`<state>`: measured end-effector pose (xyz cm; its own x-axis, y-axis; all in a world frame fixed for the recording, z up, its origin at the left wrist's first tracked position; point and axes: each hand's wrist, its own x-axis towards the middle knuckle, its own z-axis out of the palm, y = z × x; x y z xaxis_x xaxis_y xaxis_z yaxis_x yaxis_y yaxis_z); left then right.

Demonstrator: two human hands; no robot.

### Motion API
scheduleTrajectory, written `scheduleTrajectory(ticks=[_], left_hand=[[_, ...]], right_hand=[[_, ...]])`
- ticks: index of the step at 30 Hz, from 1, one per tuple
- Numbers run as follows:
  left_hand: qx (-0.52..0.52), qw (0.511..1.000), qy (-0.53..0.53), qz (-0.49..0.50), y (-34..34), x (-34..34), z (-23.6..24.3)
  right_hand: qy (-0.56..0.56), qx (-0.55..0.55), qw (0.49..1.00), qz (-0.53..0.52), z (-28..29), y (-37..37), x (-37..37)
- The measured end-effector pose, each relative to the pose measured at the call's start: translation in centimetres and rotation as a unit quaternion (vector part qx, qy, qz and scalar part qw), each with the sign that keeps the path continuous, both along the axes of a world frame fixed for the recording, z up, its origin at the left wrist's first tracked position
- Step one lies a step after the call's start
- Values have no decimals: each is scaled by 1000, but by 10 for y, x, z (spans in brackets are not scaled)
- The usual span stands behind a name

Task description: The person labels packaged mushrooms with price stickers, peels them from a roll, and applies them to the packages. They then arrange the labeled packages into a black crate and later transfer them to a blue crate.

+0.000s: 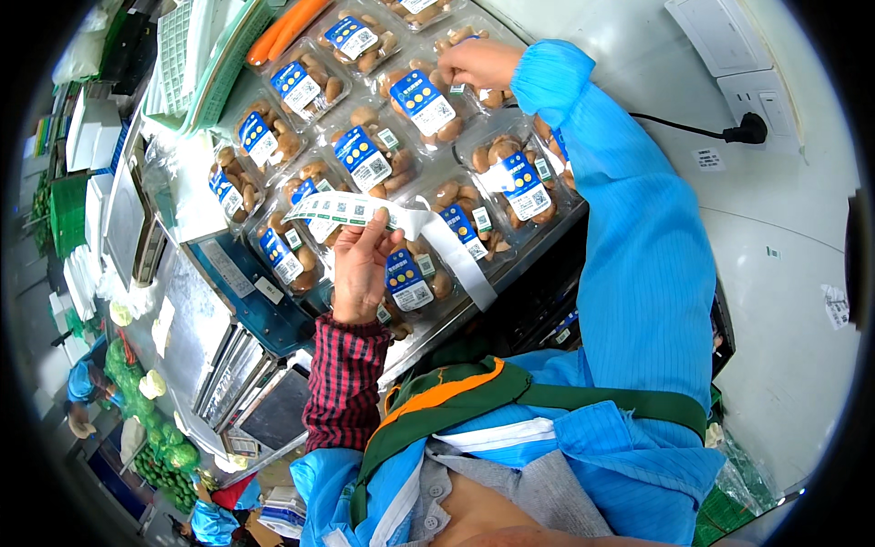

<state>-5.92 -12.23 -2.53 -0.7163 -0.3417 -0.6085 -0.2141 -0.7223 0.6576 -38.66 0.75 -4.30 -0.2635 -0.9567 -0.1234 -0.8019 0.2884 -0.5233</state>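
My left hand (360,264) pinches a strip of small printed stickers (337,208) between thumb and fingers. The white backing (458,260) trails down to the right over the packs. My right hand (478,66) reaches to the far side, its fingers closed and pointing down over a mushroom pack (495,98). A small sticker (458,88) shows at those fingertips; I cannot tell whether it touches the film. Clear packs of brown mushrooms with blue-and-white labels, such as this pack (421,102), lie in rows around both hands. Some, including a nearer pack (469,221), carry a small green-edged sticker.
Carrots (284,32) and a green plastic basket (223,77) sit at the far left. A teal machine (251,292) stands left of the packs. On the right wall, a black plug (749,129) with its cord projects from a socket. Other people (211,521) are at lower left.
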Motion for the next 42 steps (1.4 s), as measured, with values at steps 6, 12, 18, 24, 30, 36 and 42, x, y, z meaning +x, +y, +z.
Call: scheduleTrajectory(ticks=[6, 12, 18, 24, 30, 36, 42], left_hand=[[14, 1000, 1, -19, 9, -7, 11], [-2, 999, 27, -28, 12, -10, 15], [10, 999, 28, -11, 7, -17, 16], [47, 998, 32, -12, 14, -24, 26], [74, 997, 15, 2, 11, -28, 10], [43, 999, 1, -22, 11, -24, 13], [47, 998, 0, -48, 16, -23, 12]], right_hand=[[109, -87, 987, 84, -31, -13, -3], [131, -110, 985, -25, -22, -10, 16], [-310, -74, 947, -23, 39, 3, 95], [-263, -123, 957, 29, 54, 17, 146], [-343, -124, 931, 23, 60, 33, 121], [136, -16, 981, -135, 36, 62, -25], [200, 148, 965, -86, 28, 49, -51]])
